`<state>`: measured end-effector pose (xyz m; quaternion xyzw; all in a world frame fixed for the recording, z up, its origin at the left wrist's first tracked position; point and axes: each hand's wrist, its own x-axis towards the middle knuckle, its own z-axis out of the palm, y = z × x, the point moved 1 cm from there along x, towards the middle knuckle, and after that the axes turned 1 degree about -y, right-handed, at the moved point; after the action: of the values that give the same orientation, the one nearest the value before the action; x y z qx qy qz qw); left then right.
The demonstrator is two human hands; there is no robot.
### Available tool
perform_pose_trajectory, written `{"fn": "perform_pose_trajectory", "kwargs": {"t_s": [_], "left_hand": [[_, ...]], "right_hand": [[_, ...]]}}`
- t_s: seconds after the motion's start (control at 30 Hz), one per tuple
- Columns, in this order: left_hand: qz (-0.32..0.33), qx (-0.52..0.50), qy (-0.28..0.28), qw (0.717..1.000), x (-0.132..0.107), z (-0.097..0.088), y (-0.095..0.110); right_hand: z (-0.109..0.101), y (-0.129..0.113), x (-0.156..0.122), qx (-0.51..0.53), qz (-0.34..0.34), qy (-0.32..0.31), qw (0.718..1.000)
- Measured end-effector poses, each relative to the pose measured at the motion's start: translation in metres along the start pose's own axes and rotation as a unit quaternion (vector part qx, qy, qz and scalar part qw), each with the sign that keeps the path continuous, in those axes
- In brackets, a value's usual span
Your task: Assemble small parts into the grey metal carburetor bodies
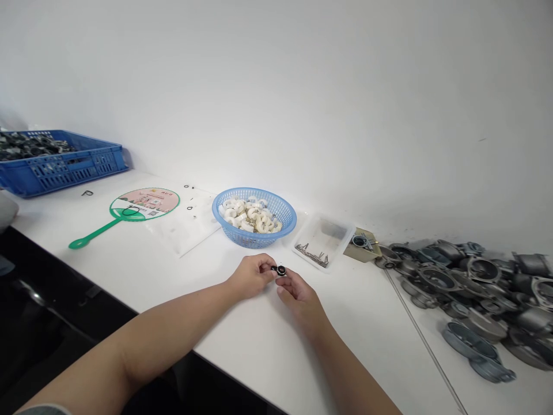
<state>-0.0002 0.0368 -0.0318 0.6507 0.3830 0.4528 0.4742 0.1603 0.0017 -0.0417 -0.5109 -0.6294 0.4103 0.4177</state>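
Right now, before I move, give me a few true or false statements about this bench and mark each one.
1. The left hand and right hand both grip a small black ring-shaped part. True.
2. The blue plastic basket is full of metal screws. False: it holds white curved pieces, and the screws lie in a clear plastic tray.
3. A green hand fan lies on the white table, left of the basket. True.
4. The grey metal castings on the right sit in a box. False: they lie loose in a heap on the table.
5. A black ring rests on the fan. True.
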Motion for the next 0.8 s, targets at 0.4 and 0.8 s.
{"fn": "perform_pose_trajectory", "kwargs": {"t_s": [0.4,0.8], "left_hand": [[-0.006,0.008,0.003,1.0,-0.0009,-0.0009,0.002],[-0.007,0.009,-0.003,1.0,-0.0017,-0.0008,0.0032]], "right_hand": [[-0.0045,-0.0046,-0.0058,0.084,-0.046,-0.003,0.995],[-0.0074,-0.0065,-0.004,0.037,-0.112,-0.053,0.992]]}}
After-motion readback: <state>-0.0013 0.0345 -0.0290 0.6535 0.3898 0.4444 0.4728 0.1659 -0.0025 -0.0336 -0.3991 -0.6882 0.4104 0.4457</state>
